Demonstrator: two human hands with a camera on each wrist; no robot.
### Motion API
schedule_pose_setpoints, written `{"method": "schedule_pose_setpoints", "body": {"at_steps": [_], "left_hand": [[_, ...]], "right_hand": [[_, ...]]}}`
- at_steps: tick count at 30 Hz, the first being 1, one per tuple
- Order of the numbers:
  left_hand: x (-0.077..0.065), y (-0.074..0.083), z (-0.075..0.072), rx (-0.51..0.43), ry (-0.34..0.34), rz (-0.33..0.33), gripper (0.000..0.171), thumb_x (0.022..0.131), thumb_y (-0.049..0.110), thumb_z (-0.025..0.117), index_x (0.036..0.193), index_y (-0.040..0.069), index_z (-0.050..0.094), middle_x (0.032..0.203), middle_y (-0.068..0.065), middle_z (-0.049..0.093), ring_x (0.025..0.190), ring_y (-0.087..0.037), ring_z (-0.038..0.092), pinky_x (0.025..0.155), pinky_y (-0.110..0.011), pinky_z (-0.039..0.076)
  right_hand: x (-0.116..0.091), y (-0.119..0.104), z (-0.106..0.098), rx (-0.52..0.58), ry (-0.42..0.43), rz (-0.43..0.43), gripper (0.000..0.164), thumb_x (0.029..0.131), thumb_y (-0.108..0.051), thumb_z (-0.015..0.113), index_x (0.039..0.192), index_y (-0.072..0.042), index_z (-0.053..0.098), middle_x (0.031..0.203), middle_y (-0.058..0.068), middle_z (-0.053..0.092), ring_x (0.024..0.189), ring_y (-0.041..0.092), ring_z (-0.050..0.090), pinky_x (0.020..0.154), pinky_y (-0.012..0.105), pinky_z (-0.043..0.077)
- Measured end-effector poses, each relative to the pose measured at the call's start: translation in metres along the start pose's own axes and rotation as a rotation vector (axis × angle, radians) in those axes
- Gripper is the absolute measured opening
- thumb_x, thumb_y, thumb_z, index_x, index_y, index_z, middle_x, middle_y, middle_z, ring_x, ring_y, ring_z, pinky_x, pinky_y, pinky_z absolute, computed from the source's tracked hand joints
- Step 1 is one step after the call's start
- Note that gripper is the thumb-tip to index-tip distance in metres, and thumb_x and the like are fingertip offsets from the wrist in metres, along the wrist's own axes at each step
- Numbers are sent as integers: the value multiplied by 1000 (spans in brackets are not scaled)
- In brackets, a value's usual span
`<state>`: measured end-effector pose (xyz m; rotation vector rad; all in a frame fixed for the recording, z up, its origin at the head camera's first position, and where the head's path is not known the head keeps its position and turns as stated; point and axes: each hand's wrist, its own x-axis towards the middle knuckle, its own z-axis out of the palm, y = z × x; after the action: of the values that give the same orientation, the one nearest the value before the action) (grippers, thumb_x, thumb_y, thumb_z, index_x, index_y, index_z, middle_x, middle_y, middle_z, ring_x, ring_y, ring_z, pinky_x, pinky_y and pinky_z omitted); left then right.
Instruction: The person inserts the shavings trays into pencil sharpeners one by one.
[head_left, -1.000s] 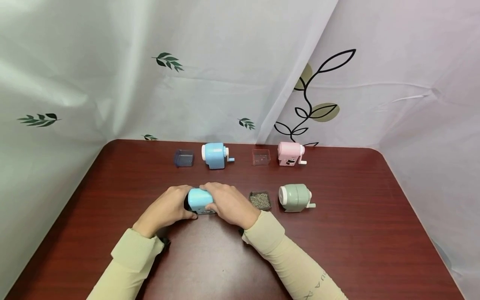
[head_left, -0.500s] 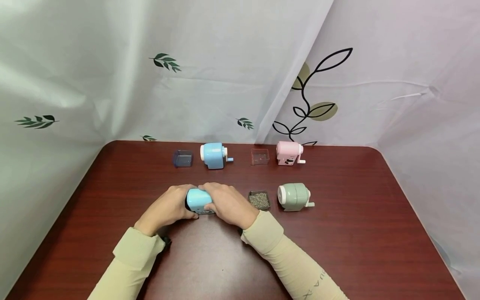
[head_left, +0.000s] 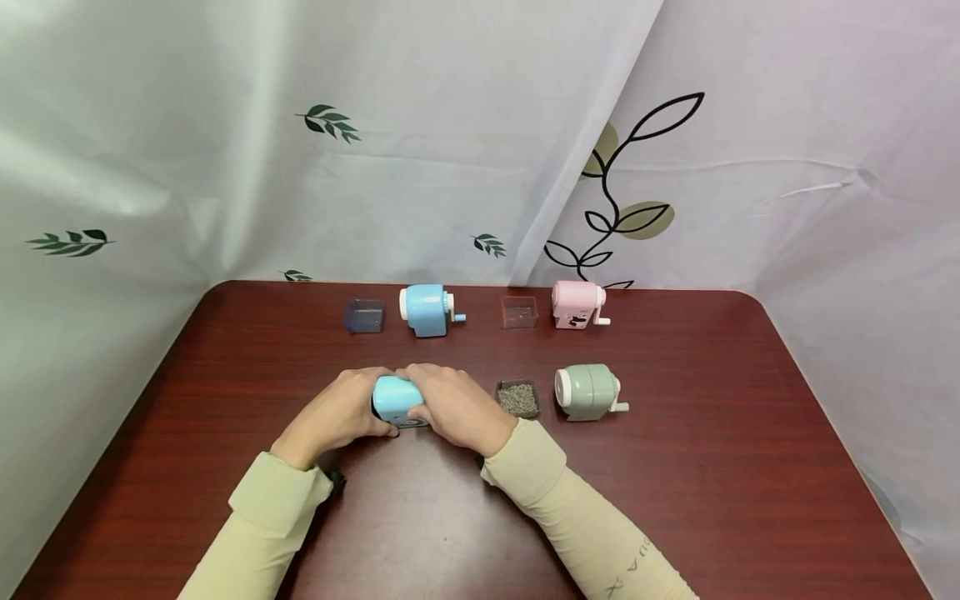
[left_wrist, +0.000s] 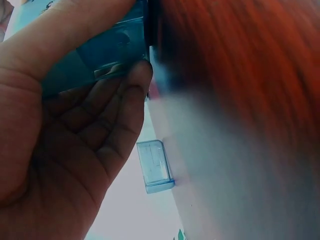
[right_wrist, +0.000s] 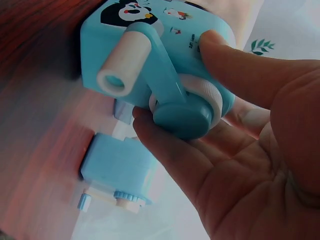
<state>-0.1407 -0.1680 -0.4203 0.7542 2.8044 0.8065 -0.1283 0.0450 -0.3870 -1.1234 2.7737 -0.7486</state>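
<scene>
A turquoise crank pencil sharpener (head_left: pixel 396 397) stands on the table between both hands. My left hand (head_left: pixel 337 417) grips its left end. In the left wrist view, thumb and fingers lie around a see-through teal part (left_wrist: pixel 112 47) at that end; whether it is fully seated I cannot tell. My right hand (head_left: pixel 461 410) holds the body from the other side. The right wrist view shows the thumb on the panda-printed face and the fingers beneath, near the crank (right_wrist: pixel 167 75) with its white knob (right_wrist: pixel 125 62). In the head view the right hand hides that crank.
Behind stand a blue sharpener (head_left: pixel 427 312) beside a blue tray (head_left: pixel 366 317), and a pink sharpener (head_left: pixel 573 305) beside a reddish clear tray (head_left: pixel 519 313). A green sharpener (head_left: pixel 588 392) stands right of a tray of shavings (head_left: pixel 518 399). A curtain (head_left: pixel 420 167) hangs behind the table (head_left: pixel 712 467).
Both hands keep their hold on the turquoise sharpener, which stays in place. The head view has shifted very slightly.
</scene>
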Motion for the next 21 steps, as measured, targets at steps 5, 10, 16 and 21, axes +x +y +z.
{"method": "schedule_pose_setpoints", "body": {"at_steps": [5, 10, 16, 21], "left_hand": [[-2, 0, 0, -35, 4, -14, 66, 65, 16, 96, 120, 2, 62, 109, -5, 68, 95, -21, 64, 84, -43, 53], [-5, 0, 1, -58, 4, -41, 89, 66, 17, 96, 140, 4, 48, 127, -12, 62, 106, -25, 62, 91, -46, 51], [-13, 3, -5, -54, 27, -69, 128, 59, 32, 100, 160, 15, 22, 154, -15, 36, 134, -34, 43, 102, -56, 43], [-12, 19, -16, -48, 152, -11, 137, 57, 38, 100, 162, 24, 14, 163, -14, 18, 143, -39, 31, 102, -60, 43]], "right_hand": [[0, 3, -2, 54, 1, -6, 49, 93, -17, 73, 138, -8, 56, 130, 6, 63, 107, 16, 61, 92, 31, 49], [-2, 3, -3, 37, -10, -3, 59, 95, -19, 72, 147, -6, 48, 141, 9, 56, 124, 20, 56, 105, 33, 44], [-11, 3, -15, -24, 18, 37, 69, 95, -31, 72, 151, -6, 42, 153, 16, 44, 142, 31, 40, 116, 40, 32], [-28, 8, -42, -151, 108, 69, 68, 93, -34, 73, 149, -5, 46, 154, 20, 41, 144, 37, 35, 119, 48, 26]]}}
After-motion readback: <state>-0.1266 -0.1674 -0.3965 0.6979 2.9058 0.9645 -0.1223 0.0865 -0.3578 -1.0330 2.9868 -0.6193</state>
